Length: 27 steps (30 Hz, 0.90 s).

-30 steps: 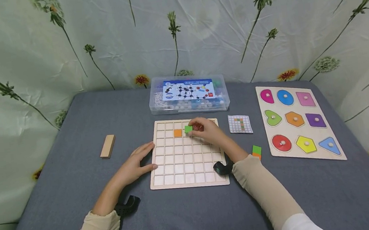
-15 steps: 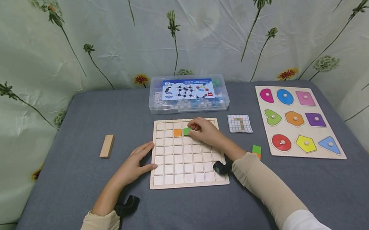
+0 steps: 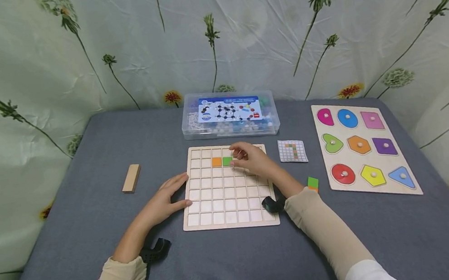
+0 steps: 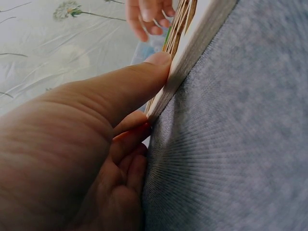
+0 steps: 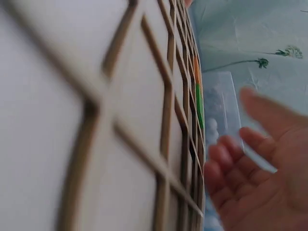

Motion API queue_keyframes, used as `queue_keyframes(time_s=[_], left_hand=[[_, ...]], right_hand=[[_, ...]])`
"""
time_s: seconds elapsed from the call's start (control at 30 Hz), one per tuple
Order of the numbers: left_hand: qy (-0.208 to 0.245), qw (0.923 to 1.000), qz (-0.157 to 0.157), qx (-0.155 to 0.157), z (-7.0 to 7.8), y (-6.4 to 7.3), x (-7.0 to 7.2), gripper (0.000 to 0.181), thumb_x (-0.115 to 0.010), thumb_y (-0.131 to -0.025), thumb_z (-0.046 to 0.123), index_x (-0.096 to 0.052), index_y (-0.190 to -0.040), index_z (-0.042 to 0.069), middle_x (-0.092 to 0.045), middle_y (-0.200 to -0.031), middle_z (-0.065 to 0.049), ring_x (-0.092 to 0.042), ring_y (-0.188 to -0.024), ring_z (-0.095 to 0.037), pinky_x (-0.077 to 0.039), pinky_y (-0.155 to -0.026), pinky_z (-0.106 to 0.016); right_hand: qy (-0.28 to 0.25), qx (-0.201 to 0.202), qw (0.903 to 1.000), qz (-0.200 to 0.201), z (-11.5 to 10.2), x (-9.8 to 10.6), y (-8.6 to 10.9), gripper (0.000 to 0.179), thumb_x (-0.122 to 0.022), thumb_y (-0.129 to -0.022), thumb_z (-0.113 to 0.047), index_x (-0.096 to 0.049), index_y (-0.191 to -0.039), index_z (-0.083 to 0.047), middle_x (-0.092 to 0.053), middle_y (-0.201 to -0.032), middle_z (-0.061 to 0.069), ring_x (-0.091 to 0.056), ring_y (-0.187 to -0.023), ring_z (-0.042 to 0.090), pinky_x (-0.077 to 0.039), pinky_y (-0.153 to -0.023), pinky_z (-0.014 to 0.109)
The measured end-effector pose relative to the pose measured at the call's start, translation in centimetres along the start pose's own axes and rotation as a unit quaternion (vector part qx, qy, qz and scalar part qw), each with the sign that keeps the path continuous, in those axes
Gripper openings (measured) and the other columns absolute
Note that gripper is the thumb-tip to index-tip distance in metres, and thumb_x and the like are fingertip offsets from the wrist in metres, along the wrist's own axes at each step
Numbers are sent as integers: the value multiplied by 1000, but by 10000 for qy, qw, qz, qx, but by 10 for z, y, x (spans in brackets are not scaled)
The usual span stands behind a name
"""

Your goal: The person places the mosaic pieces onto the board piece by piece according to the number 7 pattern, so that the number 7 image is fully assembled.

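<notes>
A wooden grid board [image 3: 231, 225] lies on the grey cloth in the head view. In its second row from the back, an orange tile [image 3: 216, 162] and a green tile [image 3: 227, 161] sit flat in neighbouring cells. My right hand [image 3: 254, 160] hovers just right of the green tile. The right wrist view shows that hand's thumb apart from its loosely bent fingers [image 5: 231, 166], with nothing between them. At the board's left edge, my left hand [image 3: 164, 200] rests with thumb and fingertips against the rim; its thumb [image 4: 139, 79] touches the side in the left wrist view.
Behind the board stands a clear plastic box [image 3: 231, 129]. To the right lie a small pattern card [image 3: 292, 151], green [image 3: 313, 181] and orange tiles partly behind the right forearm, and a shape puzzle [image 3: 365, 150]. A wooden block [image 3: 131, 178] lies at left.
The green tile, pinched by my right hand above the board, went down and left into the cell beside the orange one. The right hand has let go of it. The left hand stayed put.
</notes>
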<state>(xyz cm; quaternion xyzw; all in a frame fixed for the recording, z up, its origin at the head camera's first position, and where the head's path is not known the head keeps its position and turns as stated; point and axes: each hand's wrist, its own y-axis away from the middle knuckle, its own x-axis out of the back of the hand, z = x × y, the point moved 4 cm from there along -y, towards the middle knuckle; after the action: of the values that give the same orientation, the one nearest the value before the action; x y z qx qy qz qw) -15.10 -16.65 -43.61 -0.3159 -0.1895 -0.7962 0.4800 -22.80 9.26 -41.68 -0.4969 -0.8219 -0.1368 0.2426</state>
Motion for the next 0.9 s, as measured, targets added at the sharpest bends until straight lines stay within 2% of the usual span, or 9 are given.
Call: queue_keyframes(time_s=[0.1, 0.23, 0.5, 0.73, 0.9], left_hand=[[24, 10000, 6, 6, 0, 0, -1, 75, -68, -80, 31, -32, -139, 3, -28, -142, -15, -20, -130, -33, -20, -99, -52], [28, 10000, 13, 30, 0, 0, -1, 75, -68, -80, 31, -32, -139, 4, -28, -142, -15, -20, -130, -33, -20, -99, -52], [-41, 10000, 19, 17, -1, 0, -1, 75, -67, -80, 32, -32, -139, 3, -28, -142, -16, -20, -129, -34, -20, -98, -53], [-4, 10000, 13, 27, 0, 0, 0, 75, -68, -80, 31, -31, -140, 4, -28, -142, -15, -20, -130, -34, -20, -98, -53], [-14, 10000, 11, 40, 0, 0, 0, 75, -68, -80, 31, -31, -140, 4, -28, -142, -15, -20, -130, -34, -20, -98, -53]], right_hand=[[-192, -41, 9998, 27, -23, 13, 12, 48, -62, -86, -13, -43, -128, 1, -51, -112, 18, -49, -99, 29, -40, -84, 38], [-169, -17, 9997, 169, -48, 32, 30, 49, -60, -86, -3, -39, -129, 7, -46, -116, 27, -45, -105, 40, -37, -87, 46], [396, 176, 9980, 465, -12, 56, 65, 57, -67, -82, -15, -40, -131, -2, -49, -117, 19, -47, -105, 33, -38, -88, 45], [721, -93, 9971, 232, 12, 56, 104, 61, -69, -80, -23, -42, -130, -4, -50, -122, 13, -48, -107, 28, -37, -90, 45], [769, -266, 9967, 18, 27, 50, 119, 59, -72, -77, -26, -47, -126, -4, -53, -118, 11, -49, -103, 26, -40, -87, 44]])
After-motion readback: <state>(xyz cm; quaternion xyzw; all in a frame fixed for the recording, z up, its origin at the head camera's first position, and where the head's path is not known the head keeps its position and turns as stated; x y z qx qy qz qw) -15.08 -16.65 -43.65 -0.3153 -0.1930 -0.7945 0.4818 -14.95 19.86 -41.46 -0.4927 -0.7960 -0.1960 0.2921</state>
